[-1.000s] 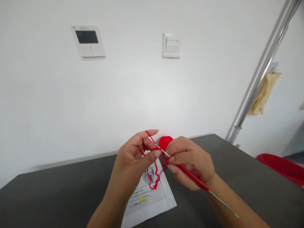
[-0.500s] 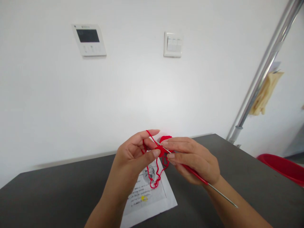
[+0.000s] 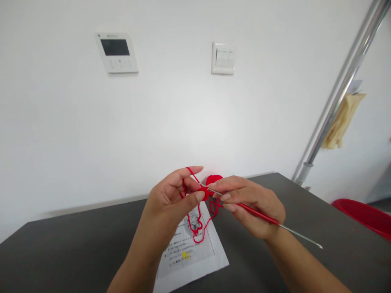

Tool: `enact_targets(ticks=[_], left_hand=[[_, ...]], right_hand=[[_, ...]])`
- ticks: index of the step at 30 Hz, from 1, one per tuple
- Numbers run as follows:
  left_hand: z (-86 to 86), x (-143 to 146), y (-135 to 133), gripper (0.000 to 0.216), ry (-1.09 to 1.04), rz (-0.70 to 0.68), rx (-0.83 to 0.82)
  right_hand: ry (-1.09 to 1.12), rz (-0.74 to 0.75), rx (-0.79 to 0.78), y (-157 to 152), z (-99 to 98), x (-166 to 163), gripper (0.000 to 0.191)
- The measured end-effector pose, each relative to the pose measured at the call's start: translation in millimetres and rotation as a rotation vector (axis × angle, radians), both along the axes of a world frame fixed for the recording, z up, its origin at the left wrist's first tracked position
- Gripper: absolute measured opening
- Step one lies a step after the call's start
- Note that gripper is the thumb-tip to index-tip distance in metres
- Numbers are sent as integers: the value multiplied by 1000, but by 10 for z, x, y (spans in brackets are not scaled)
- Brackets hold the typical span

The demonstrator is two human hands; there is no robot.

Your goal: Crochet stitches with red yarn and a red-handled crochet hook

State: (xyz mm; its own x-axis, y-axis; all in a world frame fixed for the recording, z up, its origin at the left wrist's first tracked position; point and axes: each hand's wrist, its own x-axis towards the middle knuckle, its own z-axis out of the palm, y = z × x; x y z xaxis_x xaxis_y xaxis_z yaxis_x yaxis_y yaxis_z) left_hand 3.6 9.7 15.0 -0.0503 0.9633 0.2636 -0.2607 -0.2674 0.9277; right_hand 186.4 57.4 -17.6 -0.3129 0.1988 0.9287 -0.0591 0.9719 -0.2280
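Between thumb and fingers, my left hand (image 3: 174, 193) pinches a small red crochet piece (image 3: 203, 193). Red yarn (image 3: 193, 174) runs over its raised index finger, and loose strands hang below in loops. My right hand (image 3: 252, 203) is closed on a crochet hook (image 3: 259, 214) with a red grip and metal ends. The hook's tip meets the upper edge of the crochet piece, close to my left fingertips. Behind my hands sits a red yarn ball (image 3: 214, 179), partly hidden by the right fingers.
A printed sheet (image 3: 198, 266) with a yellow mark lies on the dark table (image 3: 76, 248) under my hands. The white wall behind carries a panel (image 3: 117, 53) and a switch (image 3: 223, 59). At right are a metal pole (image 3: 342, 93), yellow gloves (image 3: 343, 120) and a red rim (image 3: 360, 215).
The hook's rear end has swung up and to the right as my right hand turned. The hook lies flatter. My left hand keeps its pinch nearly in place.
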Motion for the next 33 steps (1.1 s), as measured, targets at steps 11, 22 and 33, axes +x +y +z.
enact_targets(ticks=[11,22,33], left_hand=[[-99,-63,63,34,181,74,148],[-111,-31,19,35,388,269,190],[-223,34,52,32,466,461,372]], right_hand=[[44,180,-246,38,-68,50,13],[-103,34,-127,-4,51,129,10],[-143,-110,20,-73,111,121,17]])
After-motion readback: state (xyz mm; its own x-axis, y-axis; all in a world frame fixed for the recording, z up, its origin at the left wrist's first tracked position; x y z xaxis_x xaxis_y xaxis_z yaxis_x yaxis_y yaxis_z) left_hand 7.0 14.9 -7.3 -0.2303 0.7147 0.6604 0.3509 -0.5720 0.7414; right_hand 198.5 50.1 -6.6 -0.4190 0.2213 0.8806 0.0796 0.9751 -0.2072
